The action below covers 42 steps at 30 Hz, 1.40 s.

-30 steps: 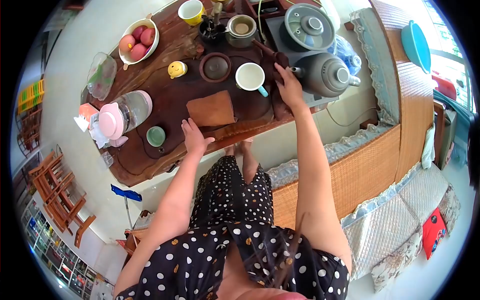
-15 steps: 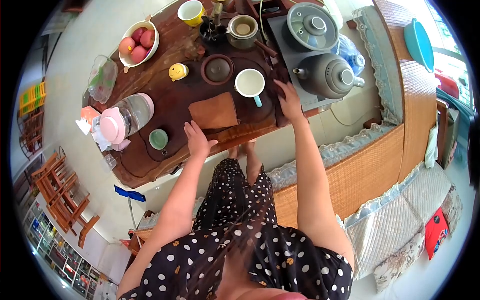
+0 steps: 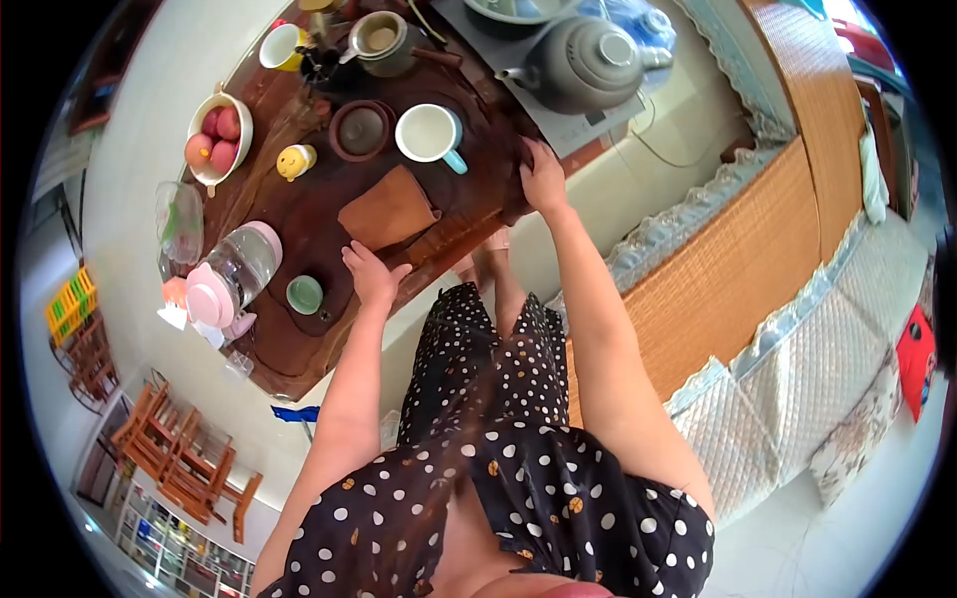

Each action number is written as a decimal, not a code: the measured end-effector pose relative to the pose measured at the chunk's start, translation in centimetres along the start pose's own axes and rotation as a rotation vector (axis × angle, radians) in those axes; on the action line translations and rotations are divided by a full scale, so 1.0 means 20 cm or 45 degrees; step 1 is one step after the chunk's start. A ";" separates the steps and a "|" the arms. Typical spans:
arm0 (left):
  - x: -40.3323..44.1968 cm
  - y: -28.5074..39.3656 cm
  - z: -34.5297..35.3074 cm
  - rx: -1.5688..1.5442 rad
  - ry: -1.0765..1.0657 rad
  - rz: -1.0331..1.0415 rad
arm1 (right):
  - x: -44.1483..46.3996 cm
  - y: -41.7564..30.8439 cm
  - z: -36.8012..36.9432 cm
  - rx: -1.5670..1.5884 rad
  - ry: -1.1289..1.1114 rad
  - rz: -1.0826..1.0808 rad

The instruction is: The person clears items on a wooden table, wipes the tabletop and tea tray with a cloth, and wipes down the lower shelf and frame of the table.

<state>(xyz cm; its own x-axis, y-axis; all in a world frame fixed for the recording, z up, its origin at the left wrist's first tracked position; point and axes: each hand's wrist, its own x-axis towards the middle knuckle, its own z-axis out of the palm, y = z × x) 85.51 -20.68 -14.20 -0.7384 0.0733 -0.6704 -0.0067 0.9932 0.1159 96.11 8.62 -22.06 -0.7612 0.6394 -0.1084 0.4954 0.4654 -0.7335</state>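
Note:
My left hand [image 3: 371,274] lies at the table's front edge with its fingers spread, holding nothing, just beside a folded brown cloth [image 3: 389,207]. At the right end of the table, my right hand [image 3: 541,177] has its fingers bent over something dark that blends with the wood; what it is I cannot make out. Between the hands stands a white mug [image 3: 427,134] with a light-blue handle. Left of the mug sit a round dark-brown clay dish [image 3: 361,131] and a small yellow smiling figure [image 3: 295,161]. A small green cup [image 3: 304,294] is left of my left hand.
A grey kettle [image 3: 586,68] stands on a cooktop [image 3: 598,128] at the right. On the left are a pink-lidded glass jug [image 3: 244,261], a bowl [image 3: 244,149] of red fruit and a clear dish [image 3: 179,224]. A woven-mat bench [image 3: 708,269] runs along the right.
The view has turned and shifted, so the tabletop things sit further left and higher. My right hand's fingers are more bent now. My left hand stays by the brown cloth, fingers spread.

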 end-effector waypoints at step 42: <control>-0.02 -0.16 0.05 -0.073 0.263 0.021 | -0.18 0.58 -0.44 0.523 0.480 0.356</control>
<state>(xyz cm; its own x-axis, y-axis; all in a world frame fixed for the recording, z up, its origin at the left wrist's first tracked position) 86.52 -23.83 -15.09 -0.8611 0.0638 -0.5045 -0.0275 0.9848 0.1715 108.29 17.08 -24.16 -0.3887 0.9100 -0.1447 0.3965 0.0234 -0.9177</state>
